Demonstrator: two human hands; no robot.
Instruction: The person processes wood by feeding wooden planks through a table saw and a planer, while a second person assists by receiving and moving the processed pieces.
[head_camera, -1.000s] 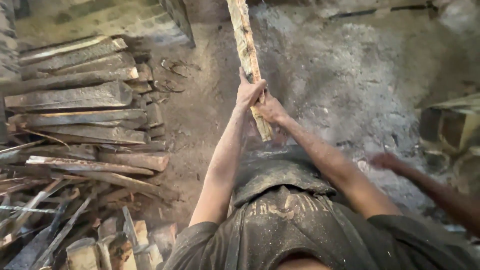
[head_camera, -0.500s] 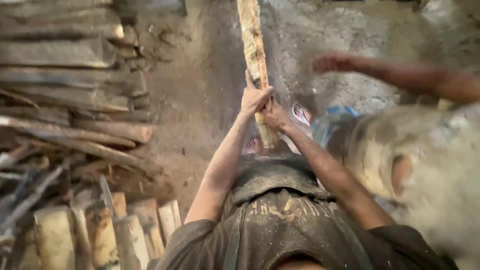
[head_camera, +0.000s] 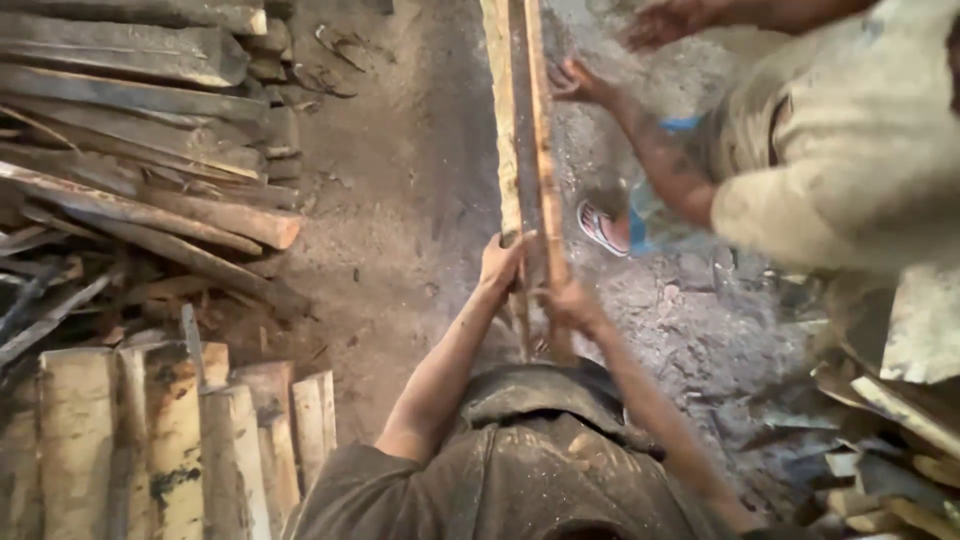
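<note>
I hold a long rough wooden plank (head_camera: 522, 120) with both hands; it runs from my waist away to the top of the view. My left hand (head_camera: 500, 264) grips its left edge and my right hand (head_camera: 567, 302) grips its right edge, a little nearer to me. A co-worker in a pale shirt (head_camera: 840, 150) bends in from the upper right, and that person's hand (head_camera: 578, 82) touches the plank's right side farther along. The co-worker's other hand (head_camera: 665, 20) hovers near the top edge.
A stack of long dark planks (head_camera: 130, 150) lies at the left on the dirt floor (head_camera: 400, 230). Short pale wood blocks (head_camera: 170, 440) stand at the lower left. Scrap wood (head_camera: 890, 440) is piled at the right. A sandalled foot (head_camera: 600, 228) stands beside the plank.
The co-worker has come in from the right and put a hand on the plank. My hands have slid nearer to me along the plank, and the view has shifted over the floor.
</note>
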